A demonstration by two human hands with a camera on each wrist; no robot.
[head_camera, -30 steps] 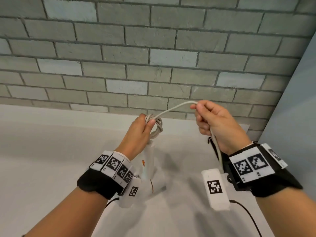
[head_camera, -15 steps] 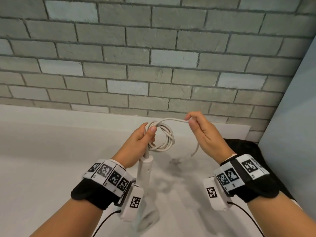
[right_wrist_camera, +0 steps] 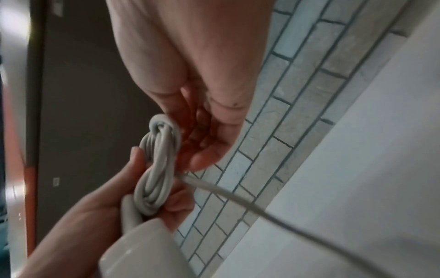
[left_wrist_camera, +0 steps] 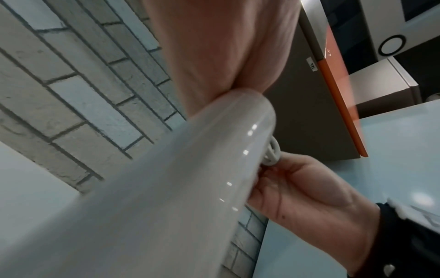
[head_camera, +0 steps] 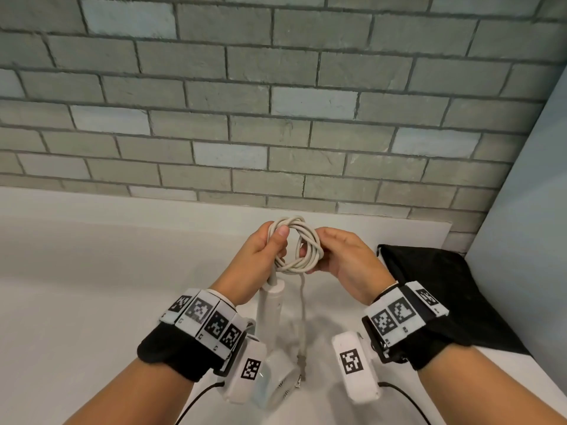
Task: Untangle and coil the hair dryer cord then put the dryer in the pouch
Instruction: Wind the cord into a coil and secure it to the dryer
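Observation:
The white hair dryer [head_camera: 271, 305] hangs handle-up over the counter, its head [head_camera: 276, 378] low between my wrists. Its cream cord [head_camera: 294, 246] is wound into a small coil of several loops at the top of the handle. My left hand [head_camera: 267, 250] grips the coil's left side, thumb pressed on the loops. My right hand [head_camera: 334, 256] holds the coil's right side, with fingers curled through the ring. A short tail of cord with the plug [head_camera: 302, 360] dangles below. The right wrist view shows the coil [right_wrist_camera: 157, 169] between both hands. The black pouch [head_camera: 445, 296] lies flat at right.
A white counter [head_camera: 92, 286] runs below a grey brick wall [head_camera: 276, 118]. A pale blue panel [head_camera: 527, 210] closes off the right side behind the pouch. Thin black cables [head_camera: 196, 397] trail from my wrist cameras.
My right hand has brought the stretched cord in to the left hand, adding loops to the coil. Both hands now meet on it, and only a short tail hangs free.

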